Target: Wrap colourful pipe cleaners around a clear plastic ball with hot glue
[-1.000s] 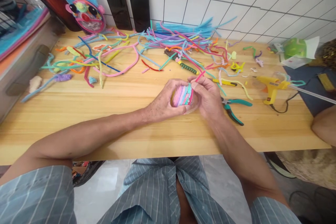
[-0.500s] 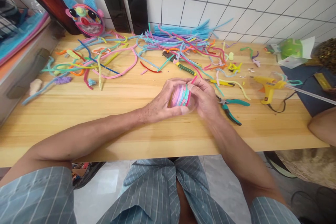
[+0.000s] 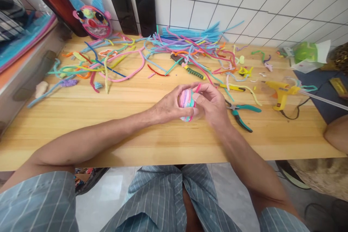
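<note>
Striped pink, lilac and teal windings cover a small rounded object (image 3: pixel 186 98) held above the wooden table. My left hand (image 3: pixel 174 106) is wrapped round its left side, the thumb across its lower front. My right hand (image 3: pixel 213 103) is closed at its right edge, with thumb and forefinger pinching by a bright pink pipe cleaner (image 3: pixel 198 87) whose end sticks up. The object's far side and some right fingertips are hidden. Teal-handled pliers (image 3: pixel 243 116) lie open just right of my right hand.
Loose pipe cleaners (image 3: pixel 187 40) are heaped along the tiled wall. Two phones (image 3: pixel 145 11) lean there beside a decorated face figure (image 3: pixel 95 21). A yellow glue gun (image 3: pixel 281 92) lies at right, near another person's arm (image 3: pixel 337 132). A plastic box (image 3: pixel 32 76) stands left.
The wrapped object has turned in my hands, showing less of its pink right edge. My right fingers have shifted around the pink end. The table scene sits slightly further right in view.
</note>
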The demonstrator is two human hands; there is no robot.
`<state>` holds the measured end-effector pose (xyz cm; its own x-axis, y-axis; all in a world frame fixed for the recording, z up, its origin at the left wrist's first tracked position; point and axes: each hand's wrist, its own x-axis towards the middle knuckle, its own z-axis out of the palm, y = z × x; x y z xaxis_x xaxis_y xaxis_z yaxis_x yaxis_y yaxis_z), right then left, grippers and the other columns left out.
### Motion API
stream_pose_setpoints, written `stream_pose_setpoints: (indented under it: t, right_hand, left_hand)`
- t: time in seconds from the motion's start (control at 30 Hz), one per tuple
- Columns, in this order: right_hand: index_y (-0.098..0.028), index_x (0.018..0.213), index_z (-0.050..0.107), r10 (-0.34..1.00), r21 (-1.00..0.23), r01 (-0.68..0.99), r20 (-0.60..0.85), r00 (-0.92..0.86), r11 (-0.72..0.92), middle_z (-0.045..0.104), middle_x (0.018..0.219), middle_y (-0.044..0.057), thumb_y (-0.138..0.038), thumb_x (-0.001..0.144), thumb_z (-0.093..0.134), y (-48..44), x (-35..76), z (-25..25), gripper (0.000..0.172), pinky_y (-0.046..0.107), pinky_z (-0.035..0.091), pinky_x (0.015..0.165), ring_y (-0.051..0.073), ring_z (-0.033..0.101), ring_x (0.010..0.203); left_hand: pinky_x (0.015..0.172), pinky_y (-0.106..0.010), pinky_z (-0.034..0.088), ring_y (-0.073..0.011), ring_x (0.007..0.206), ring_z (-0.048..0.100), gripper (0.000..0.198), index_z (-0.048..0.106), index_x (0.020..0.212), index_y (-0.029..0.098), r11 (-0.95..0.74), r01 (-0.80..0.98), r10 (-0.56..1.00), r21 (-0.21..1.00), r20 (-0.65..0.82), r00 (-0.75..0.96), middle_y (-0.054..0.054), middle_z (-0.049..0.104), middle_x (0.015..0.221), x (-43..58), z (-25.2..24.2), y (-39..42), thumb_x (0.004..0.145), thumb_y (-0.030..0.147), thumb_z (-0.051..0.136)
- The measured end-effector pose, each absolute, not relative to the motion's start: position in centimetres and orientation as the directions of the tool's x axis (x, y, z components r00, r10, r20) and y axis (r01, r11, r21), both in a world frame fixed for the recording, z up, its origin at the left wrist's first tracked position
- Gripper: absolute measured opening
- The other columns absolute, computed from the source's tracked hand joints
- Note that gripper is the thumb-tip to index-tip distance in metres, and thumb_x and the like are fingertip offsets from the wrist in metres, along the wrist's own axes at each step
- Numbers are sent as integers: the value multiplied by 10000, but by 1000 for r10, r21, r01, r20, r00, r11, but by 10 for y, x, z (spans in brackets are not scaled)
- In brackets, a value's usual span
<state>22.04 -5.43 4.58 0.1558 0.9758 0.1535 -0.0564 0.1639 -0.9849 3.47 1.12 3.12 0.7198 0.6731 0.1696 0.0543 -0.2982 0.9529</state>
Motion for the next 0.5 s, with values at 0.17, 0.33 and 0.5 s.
stream_pose_setpoints:
  t: [0.17,0.33,0.5]
  right_hand:
    - [-331,1063,740,957,-978,-10,200,210,206,758,1224,18,-542,758,989,-53,222,45,447,422,592,1094,252,705,1200]
    - [-331,1174,716,963,-983,0,177,204,181,746,1322,35,-505,737,1010,-52,223,42,554,449,537,1205,270,671,1333]
    - [-322,1198,713,978,-990,-44,123,170,132,763,1301,33,-489,697,1022,-49,226,38,612,456,557,1184,273,688,1302]
  left_hand:
    - [1305,-563,499,-396,1515,599,1021,486,1621,196,-480,100,703,872,314,638,-199,584,1625,33,23,10,805,639,910]
    - [1328,-585,464,-403,1549,554,1009,439,1654,234,-598,50,635,800,435,638,-193,551,1641,33,14,15,833,597,901]
    - [1340,-620,443,-406,1565,525,1021,419,1678,260,-678,31,565,735,493,661,-190,546,1661,34,6,22,834,568,905]
